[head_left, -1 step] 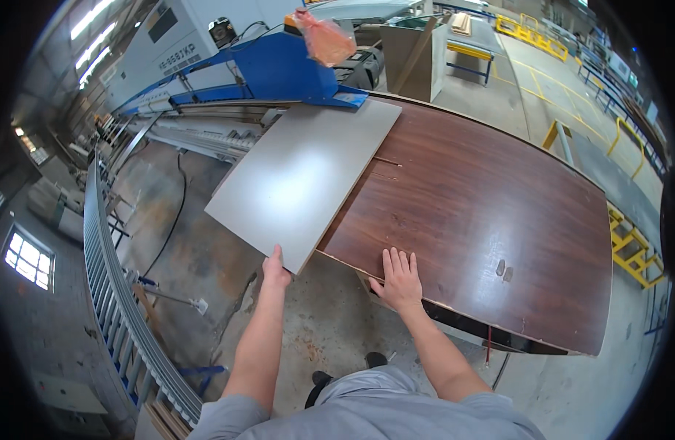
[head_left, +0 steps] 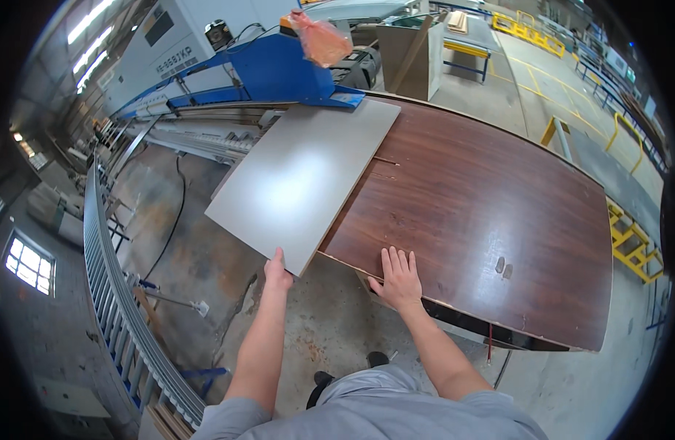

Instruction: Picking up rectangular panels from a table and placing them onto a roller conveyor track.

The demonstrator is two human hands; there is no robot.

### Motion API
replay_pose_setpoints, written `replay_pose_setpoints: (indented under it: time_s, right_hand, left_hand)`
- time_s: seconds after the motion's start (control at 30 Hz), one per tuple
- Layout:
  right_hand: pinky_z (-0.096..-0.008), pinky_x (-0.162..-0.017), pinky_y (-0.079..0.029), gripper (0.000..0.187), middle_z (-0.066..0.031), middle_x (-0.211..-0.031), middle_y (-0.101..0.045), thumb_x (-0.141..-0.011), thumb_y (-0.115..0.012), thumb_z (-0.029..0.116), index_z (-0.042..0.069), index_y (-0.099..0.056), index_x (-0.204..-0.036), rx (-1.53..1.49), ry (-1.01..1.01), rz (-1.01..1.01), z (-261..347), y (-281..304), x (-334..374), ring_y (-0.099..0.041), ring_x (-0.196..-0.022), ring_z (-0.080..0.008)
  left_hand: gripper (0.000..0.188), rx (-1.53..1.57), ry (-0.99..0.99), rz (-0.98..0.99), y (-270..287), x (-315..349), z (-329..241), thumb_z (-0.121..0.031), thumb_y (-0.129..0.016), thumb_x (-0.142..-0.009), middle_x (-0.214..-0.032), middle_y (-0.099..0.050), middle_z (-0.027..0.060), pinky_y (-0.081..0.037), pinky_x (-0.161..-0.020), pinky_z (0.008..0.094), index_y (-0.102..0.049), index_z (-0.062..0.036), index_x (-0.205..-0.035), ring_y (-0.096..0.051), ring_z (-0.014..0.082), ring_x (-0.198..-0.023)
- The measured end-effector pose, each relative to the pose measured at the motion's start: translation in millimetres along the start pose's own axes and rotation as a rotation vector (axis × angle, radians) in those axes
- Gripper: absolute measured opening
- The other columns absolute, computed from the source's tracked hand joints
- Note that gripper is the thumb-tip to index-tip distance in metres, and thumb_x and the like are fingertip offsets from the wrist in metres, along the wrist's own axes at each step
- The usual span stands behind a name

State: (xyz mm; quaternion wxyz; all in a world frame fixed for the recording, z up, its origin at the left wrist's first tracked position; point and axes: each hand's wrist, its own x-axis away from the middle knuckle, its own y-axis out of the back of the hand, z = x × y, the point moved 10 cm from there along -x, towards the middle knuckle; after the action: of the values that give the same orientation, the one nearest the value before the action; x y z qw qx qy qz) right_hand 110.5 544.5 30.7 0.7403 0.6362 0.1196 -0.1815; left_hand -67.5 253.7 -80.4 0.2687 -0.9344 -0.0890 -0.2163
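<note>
With thumb on top, the left hand point(head_left: 279, 273) grips the near edge of the grey board point(head_left: 297, 176), which juts past the left edge of the brown table point(head_left: 484, 205) and could tip if that hold slips, while the right hand point(head_left: 401, 281) lies flat, gripping nothing.

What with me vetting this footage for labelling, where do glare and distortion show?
Head view: white glare on the pale panel, softer sheen on the brown board; head view: fisheye bowing of the metal rack, black rim; head view: left hand and right hand look clear, without obvious motion blur.
</note>
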Motion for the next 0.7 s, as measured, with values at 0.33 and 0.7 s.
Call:
replay_pose_setpoints:
  time_s: [0.33,0.7]
  right_hand:
    - [-0.0486,-0.107,-0.034,0.067,-0.0176,-0.12,-0.058,-0.083,-0.062,0.045,-0.002,-0.048,-0.129,-0.164,-0.036,-0.141,0,20,1,-0.054,-0.112,-0.0316]
    - [-0.0405,-0.089,-0.048,0.041,-0.0168,-0.101,-0.063,-0.087,-0.063,0.03,0.001,-0.059,-0.114,-0.746,-0.194,-0.227,-34,32,22,-0.061,-0.092,-0.0314]
  left_hand:
    - [0.038,0.015,0.013,0.056,-22,71,50,-0.016,-0.053,-0.097,-0.129,-0.053,0.0081,-0.046,-0.094,0.0471,-0.042,-0.0063,-0.131,-0.054,0.0263,-0.114]
    - [0.039,0.005,0.055,0.059,37,173,82,-0.011,-0.05,-0.097,-0.133,-0.049,0.0094,-0.042,-0.101,0.0427,-0.039,-0.0031,-0.134,-0.05,0.0256,-0.12]
